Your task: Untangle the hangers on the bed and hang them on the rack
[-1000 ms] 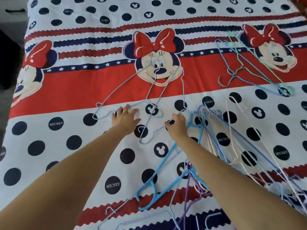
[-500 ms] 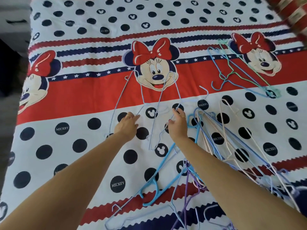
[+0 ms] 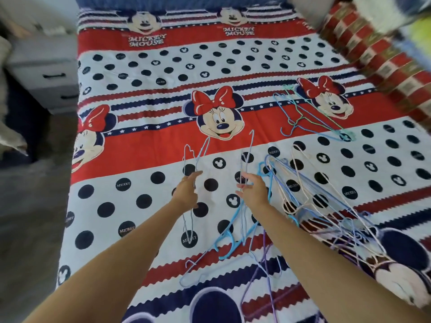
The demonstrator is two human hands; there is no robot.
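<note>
Two thin pale-blue wire hangers are raised edge-on over the Minnie-print bed (image 3: 144,141). My left hand (image 3: 186,191) pinches the left wire hanger (image 3: 189,157), which runs from above the hand down past the wrist. My right hand (image 3: 253,191) holds the right wire hanger (image 3: 249,150) with its hook pointing away from me. A tangled pile of hangers (image 3: 312,201), white, blue and pink, lies just right of my right hand. A sky-blue plastic hanger (image 3: 225,241) and a purple hanger (image 3: 263,262) lie under my right forearm. No rack is in view.
A blue and a green wire hanger (image 3: 310,117) lie together at the far right, by a Minnie face. A grey drawer unit (image 3: 49,75) stands off the bed's left side above grey floor (image 3: 30,217). A red checked blanket (image 3: 377,57) lines the far right edge.
Both hands have raised the two pale-blue hangers from lying flat and crossed to edge-on and apart. The camera has tilted up, showing more of the bed.
</note>
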